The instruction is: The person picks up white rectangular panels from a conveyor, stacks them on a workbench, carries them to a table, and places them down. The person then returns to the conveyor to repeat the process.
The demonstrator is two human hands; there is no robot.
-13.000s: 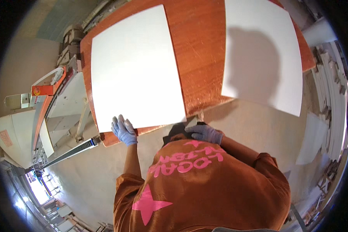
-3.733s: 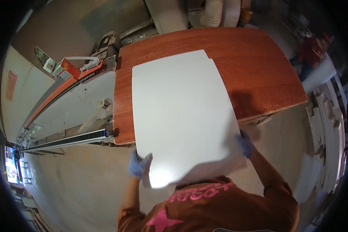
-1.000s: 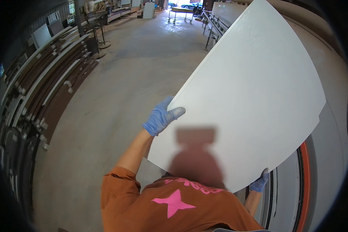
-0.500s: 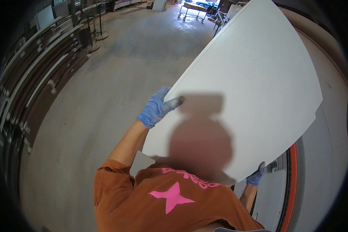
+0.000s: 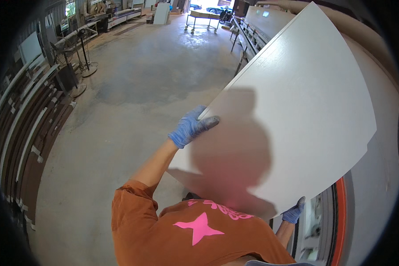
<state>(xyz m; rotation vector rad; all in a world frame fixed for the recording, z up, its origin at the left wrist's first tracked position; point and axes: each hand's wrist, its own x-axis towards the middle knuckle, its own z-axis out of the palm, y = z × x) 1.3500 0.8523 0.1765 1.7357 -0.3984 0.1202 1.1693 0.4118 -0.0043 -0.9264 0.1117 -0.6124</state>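
A large flat white panel [image 5: 314,102] is held tilted in front of my body, its far corner pointing up and to the right. My left hand [image 5: 191,127], in a blue knit glove with a darkened thumb, grips the panel's left edge, thumb on the face and the other fingers hidden behind. Down at the lower right edge, my right hand [image 5: 293,211], gloved alike, grips the panel with its thumb showing on top; its fingers are mostly hidden underneath. A shadow of a head falls across the panel's face.
Stacked long brown and white strips [image 5: 26,137] line the left side, near stands with round bases [image 5: 89,70]. A wheeled table [image 5: 201,20] stands far ahead on the concrete floor [image 5: 137,80]. Close on the right run an orange-edged machine part [image 5: 340,217] and a long metal frame [image 5: 250,37].
The view has shifted, showing more of the workshop ahead and the metal frame beyond the panel. Both hands keep their hold on the panel, which sits slightly lower and further right in view.
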